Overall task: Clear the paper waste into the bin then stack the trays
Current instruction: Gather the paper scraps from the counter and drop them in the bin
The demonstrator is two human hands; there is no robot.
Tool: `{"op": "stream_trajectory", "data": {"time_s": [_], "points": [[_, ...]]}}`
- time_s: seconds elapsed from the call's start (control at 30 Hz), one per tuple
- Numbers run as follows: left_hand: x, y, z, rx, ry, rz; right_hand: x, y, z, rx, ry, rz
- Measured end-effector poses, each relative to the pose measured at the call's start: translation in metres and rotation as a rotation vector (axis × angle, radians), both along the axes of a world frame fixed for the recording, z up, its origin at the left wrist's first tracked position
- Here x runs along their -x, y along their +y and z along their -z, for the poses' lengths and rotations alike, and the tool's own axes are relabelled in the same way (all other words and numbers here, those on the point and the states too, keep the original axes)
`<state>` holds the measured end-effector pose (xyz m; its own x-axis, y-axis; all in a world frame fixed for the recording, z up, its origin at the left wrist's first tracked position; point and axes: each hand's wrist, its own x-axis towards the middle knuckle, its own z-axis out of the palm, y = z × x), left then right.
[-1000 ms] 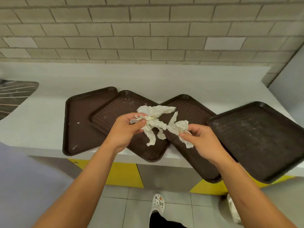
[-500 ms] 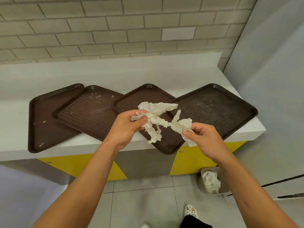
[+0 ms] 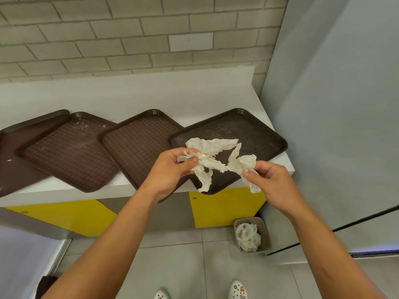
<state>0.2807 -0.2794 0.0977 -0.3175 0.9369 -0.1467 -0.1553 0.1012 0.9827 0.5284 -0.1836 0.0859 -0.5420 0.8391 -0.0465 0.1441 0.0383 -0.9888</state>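
Now holding crumpled white paper napkins [image 3: 212, 157] between both hands, above the near edge of the white counter [image 3: 129, 98]. Left hand [image 3: 172, 167] pinched shut on one wad, thumb and fingertips together over the twisted middle. Right hand [image 3: 271, 182] pinched on the other end, thumb and forefinger clamped on a crumpled lobe, a loose tail hanging beneath. Four dark brown textured plastic trays [image 3: 138, 145] spread in an overlapping row on the counter from nine o'clock to one o'clock, corners overhanging the front edge, crumbs and white flecks on the second from the left. Small grey open-top bin [image 3: 264, 228] on the floor tiles at five o'clock, close to the grey side panel, already partly filled with white paper.

Step in hand, by judgement: carrying the waste to the bin. Best done by gathering both pieces into one tight ball first, tucking the dangling strips inside so nothing flutters off. Then lowering well down toward five o'clock and releasing directly above the opening, not tossing from counter height: light paper drifts, and the opening is narrow and half full. Pressing the contents down may help. Trays not yet stacked.
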Motion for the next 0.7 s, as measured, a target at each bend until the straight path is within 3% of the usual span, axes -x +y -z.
{"op": "stream_trajectory", "data": {"time_s": [0.33,0.7], "points": [[-0.112,0.053,0.036,0.079,-0.016,0.078,-0.105,0.034,0.034,0.134,0.017,0.103],[-0.159,0.09,0.096,0.166,-0.02,0.191,-0.152,0.041,0.082,0.224,-0.059,0.292]]}}
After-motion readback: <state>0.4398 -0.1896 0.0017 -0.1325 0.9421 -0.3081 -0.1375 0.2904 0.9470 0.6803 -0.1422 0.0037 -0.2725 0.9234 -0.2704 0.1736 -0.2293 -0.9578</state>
